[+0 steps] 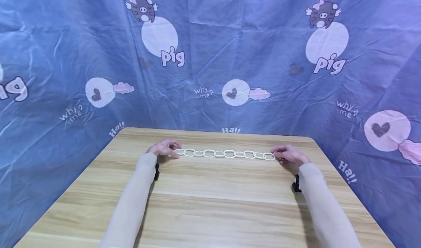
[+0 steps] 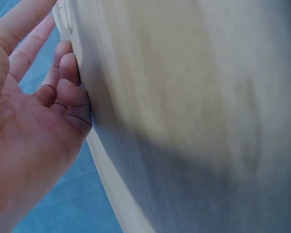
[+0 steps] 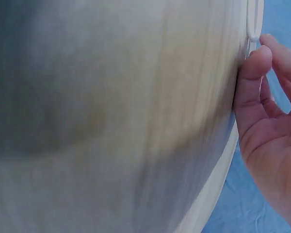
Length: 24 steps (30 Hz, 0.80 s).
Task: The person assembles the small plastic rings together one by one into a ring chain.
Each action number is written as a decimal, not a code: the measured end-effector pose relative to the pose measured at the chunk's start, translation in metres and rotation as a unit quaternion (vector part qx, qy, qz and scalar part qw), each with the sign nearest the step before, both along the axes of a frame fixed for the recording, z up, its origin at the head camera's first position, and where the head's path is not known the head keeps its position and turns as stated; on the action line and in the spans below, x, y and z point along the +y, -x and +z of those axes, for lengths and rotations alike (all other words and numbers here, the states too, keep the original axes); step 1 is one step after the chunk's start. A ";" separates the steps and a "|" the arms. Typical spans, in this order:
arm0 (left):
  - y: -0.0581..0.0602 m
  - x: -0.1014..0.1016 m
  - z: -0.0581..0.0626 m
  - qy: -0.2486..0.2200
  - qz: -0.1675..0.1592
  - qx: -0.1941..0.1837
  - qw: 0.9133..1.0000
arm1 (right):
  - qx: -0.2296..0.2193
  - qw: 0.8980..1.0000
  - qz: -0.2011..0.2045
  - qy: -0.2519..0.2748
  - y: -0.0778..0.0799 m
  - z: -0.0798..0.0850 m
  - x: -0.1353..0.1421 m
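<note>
A chain (image 1: 229, 153) of several white oval links, perhaps plastic, stretches from side to side on the far part of the wooden table. At its left end my left hand (image 1: 165, 147) lies with thumb and index finger apart, on either side of the end link (image 1: 179, 152). The left wrist view shows that hand's other fingers (image 2: 69, 68) bent against the tabletop, while the thumb and index tips fall outside the picture. My right hand (image 1: 288, 154) pinches the right end link (image 1: 269, 156) between thumb and index finger, their tips close together in the right wrist view.
The light wooden table (image 1: 223, 193) ends just beyond the chain. A blue cloth (image 1: 204, 57) printed with pigs, hearts and words hangs behind it and down both sides. Black wrist devices (image 1: 297, 184) sit under both pale sleeves (image 1: 323, 207).
</note>
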<state>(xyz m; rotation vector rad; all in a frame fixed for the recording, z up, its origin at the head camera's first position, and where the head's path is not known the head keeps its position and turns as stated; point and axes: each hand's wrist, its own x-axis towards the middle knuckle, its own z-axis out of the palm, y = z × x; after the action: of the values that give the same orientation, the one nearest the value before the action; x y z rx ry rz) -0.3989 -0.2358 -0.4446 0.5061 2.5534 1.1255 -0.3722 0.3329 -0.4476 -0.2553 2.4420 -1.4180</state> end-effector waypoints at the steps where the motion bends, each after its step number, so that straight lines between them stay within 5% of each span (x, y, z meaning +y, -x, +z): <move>1: -0.001 0.000 0.000 -0.005 0.004 -0.002 1.000 | -0.001 1.000 0.002 0.008 -0.001 0.000 0.001; 11: -0.004 0.010 0.007 -0.030 0.041 -0.003 0.999 | 0.025 1.000 -0.005 0.001 -0.014 0.017 -0.006; 18: -0.012 0.031 0.017 -0.064 0.081 0.031 0.994 | 0.091 0.993 0.004 -0.071 -0.016 0.026 -0.037; 24: -0.023 0.055 0.020 -0.069 0.094 0.048 0.992 | 0.098 0.993 0.026 -0.065 -0.024 0.033 -0.068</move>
<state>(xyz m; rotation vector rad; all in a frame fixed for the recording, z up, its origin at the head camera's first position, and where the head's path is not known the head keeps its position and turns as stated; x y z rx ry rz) -0.3762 -0.1812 -0.4244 0.3669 2.6638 1.3831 -0.3486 0.2650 -0.4149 -0.4446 2.6496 -1.2591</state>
